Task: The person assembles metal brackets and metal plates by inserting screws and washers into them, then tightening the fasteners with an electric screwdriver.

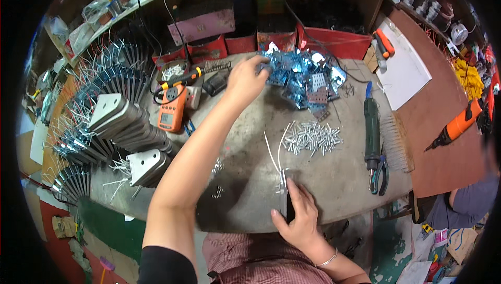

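Shiny blue-tinted metal plates (302,78), perforated and stacked loosely in a heap, lie at the far middle of the grey worn surface (245,200), just in front of a row of red bins (334,41) under the shelf. The left hand (245,78) is stretched far out to that heap, its fingers closed in a pinch on a plate at the heap's near-left edge. The right hand (295,213) sits close to the person's body at the near edge of the surface, its grip clamped around a small dark flat assembly (286,195) held upright, from which 2 thin white wires (274,151) rise and curve away.

Just beyond those wires is a loose pile of small silvery metal pins (312,138), lying between the right hand and the plates. To the right of the pins a dark green electric screwdriver (371,133) lies lengthwise, with blue-handled pliers (380,175) touching its near end. On the left, an orange multimeter (172,109) rests beside a yellow-handled screwdriver (180,79). Further left, rows of grey metal finned parts with white wires (120,122) fan out across the surface. An orange power drill (456,125) lies on the brown board (443,148) at the far right, well apart from both hands.
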Demonstrator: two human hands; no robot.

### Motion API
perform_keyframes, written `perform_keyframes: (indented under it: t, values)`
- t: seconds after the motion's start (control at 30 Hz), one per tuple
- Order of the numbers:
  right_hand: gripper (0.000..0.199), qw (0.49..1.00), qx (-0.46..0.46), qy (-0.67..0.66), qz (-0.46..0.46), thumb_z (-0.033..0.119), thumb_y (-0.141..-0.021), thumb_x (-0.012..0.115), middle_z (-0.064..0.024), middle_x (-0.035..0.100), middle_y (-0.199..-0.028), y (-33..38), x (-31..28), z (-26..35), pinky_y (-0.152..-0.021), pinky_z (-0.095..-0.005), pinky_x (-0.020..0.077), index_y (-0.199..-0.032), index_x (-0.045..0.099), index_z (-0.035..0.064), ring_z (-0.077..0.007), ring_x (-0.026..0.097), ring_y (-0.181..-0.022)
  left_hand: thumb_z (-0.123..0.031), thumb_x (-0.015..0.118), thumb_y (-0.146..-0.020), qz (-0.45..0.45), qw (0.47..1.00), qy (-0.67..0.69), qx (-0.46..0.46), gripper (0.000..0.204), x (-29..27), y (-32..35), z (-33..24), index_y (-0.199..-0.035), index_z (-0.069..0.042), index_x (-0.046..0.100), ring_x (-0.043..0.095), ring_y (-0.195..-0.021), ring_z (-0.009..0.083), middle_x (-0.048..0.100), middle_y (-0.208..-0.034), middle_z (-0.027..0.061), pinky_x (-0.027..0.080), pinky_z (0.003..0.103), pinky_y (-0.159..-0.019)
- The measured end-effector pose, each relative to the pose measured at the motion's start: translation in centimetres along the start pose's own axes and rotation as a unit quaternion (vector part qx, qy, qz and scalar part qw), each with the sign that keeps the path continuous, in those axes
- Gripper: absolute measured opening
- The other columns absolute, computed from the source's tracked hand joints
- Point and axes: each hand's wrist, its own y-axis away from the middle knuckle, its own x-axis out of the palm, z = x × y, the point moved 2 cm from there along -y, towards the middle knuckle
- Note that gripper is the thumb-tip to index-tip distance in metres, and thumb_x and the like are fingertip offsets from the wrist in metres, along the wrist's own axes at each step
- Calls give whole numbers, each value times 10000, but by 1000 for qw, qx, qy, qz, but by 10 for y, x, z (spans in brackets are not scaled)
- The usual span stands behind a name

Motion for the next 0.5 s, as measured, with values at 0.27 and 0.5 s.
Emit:
perform_keyframes:
  t: [0.27,0.5]
  values:
    - [664,1000,-9,-9,-27,175,-711,671,-208,616,-1012,6,1,-4,-924,-484,432,-1293,437,-43,-359,609,-901,-540,621,-695,94,986,-138,-29,603,85,-95,48,-1220,-245,589,486,-1162,406,507,-1261,234,400,422,-986]
    - [646,999,1,-27,-40,174,-719,669,-219,609,-1006,8,-2,-10,-922,-471,433,-1283,450,-51,-361,600,-911,-523,553,-734,147,966,-160,-141,619,58,-53,37,-1129,-52,626,581,-1054,346,619,-1097,221,441,398,-933]
